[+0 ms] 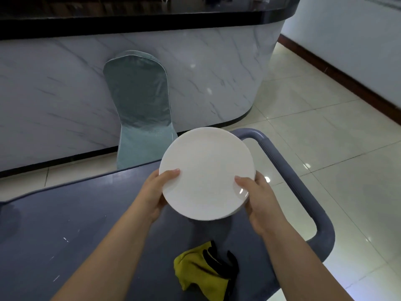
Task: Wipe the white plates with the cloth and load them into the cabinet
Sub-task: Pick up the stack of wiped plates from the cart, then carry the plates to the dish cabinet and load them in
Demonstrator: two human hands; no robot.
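A stack of white plates (206,170) is held tilted above the grey cart top (76,224). My left hand (156,192) grips the stack's left rim, thumb on the top plate. On the right rim, my right hand (258,198) grips it the same way. A yellow and black cloth (201,272) lies crumpled on the cart just below the plates, between my forearms. No cabinet is in view.
The cart's grey handle (303,187) loops round on the right. A chair in a teal cover (138,101) stands behind the cart against a marble-patterned counter (206,72). Glossy tiled floor (336,127) stretches to the right.
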